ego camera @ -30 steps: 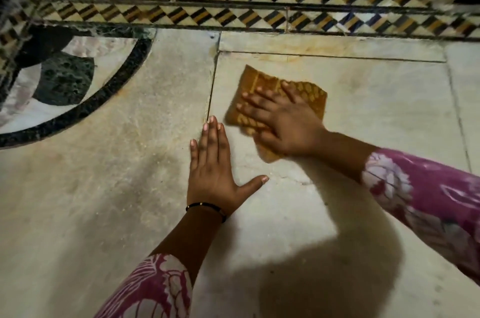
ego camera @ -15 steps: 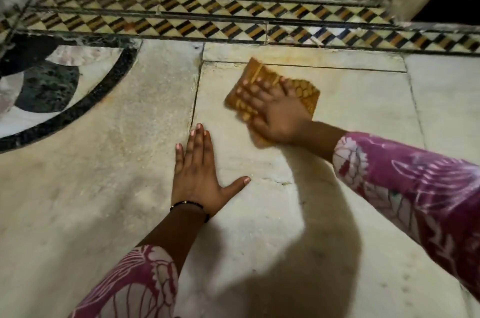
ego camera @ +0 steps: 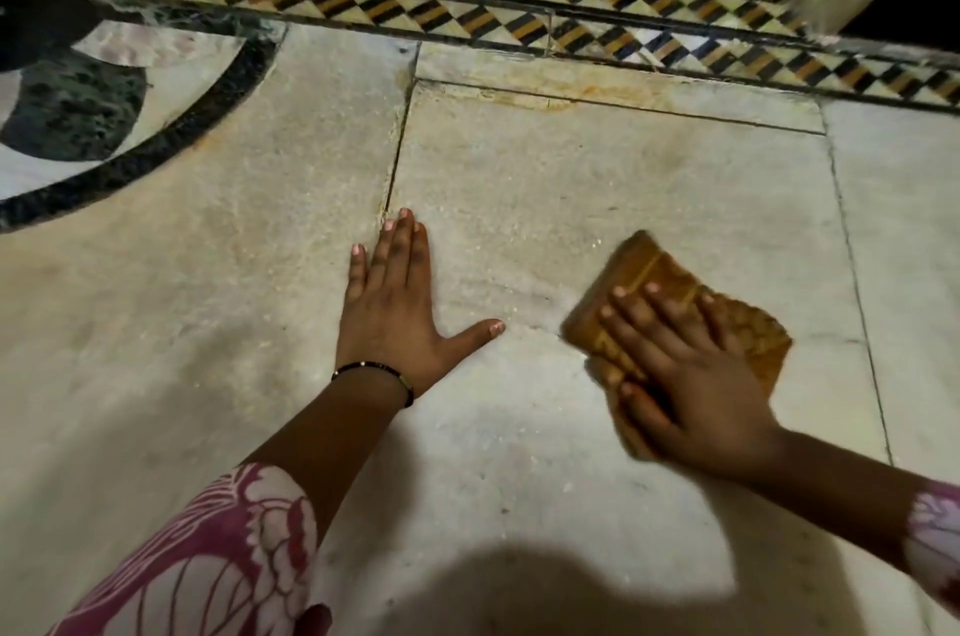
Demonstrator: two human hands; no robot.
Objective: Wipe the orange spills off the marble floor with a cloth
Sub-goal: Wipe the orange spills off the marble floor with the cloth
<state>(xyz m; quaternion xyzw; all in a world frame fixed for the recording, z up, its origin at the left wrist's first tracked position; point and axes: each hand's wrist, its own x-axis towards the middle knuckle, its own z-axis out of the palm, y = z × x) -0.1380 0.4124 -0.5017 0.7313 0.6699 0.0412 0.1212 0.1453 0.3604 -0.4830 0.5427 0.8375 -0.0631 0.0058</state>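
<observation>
1. The orange spills (ego camera: 558,94) show as rusty staining on the pale marble floor (ego camera: 545,178), along the slab joint just below the checkered inlay border (ego camera: 467,19).
2. The folded orange-brown textured cloth (ego camera: 644,271) lies flat on the marble floor, well below the staining and to the right of the left hand.
3. The right hand (ego camera: 691,375) lies on top of the cloth with its fingers spread and fairly straight, pressing it to the floor; its grip is flat and unclenched, with no pinch on the fabric. Hand and cloth are blurred.
4. The left hand (ego camera: 389,308) rests palm-down on the bare marble to the left of the cloth, fingers together and straight, thumb stretched toward the cloth without touching it. It grasps nothing. Its fingertips lie just beside the dark vertical joint between two slabs.
5. A thin black wrist band (ego camera: 374,373) circles the left wrist.
6. Pink-and-white floral sleeves (ego camera: 218,557) cover both forearms.
7. A black curved inlay band (ego camera: 156,152) with dark green stone inside it lies far left of the left hand.
8. A dark shadow (ego camera: 519,594) falls on the floor below both hands.
</observation>
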